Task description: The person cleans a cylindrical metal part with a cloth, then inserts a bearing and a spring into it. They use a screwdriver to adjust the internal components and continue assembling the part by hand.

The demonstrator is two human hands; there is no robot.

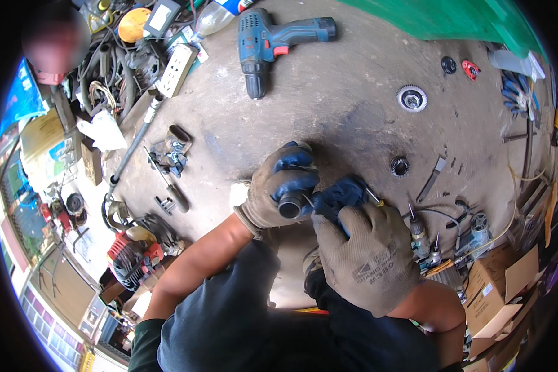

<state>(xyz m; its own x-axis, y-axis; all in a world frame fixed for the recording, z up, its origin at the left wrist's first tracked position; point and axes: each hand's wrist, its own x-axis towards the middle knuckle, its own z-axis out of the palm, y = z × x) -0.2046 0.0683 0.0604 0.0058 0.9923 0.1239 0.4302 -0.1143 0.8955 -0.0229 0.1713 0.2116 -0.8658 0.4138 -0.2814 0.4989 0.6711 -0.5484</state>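
My left hand, in a tan glove with blue-coated fingers, is wrapped round a dark cylindrical part. Its round, hollow end faces up toward me. Beside it my right hand, gloved alike, is closed with fingers bent in toward that part. A thin metal tip shows between the two hands; what the right fingers grip is mostly hidden. Just past the right fingers shows a short metal shaft with a yellow piece; I cannot tell whether it is held. Farther right a dark toothed gear lies on the floor.
A blue cordless drill lies ahead, and a silver ring gear at the right. A flat metal blade and power tools lie right of my hands. At left are a screwdriver, a long pipe and clutter. Cardboard boxes stand lower right.
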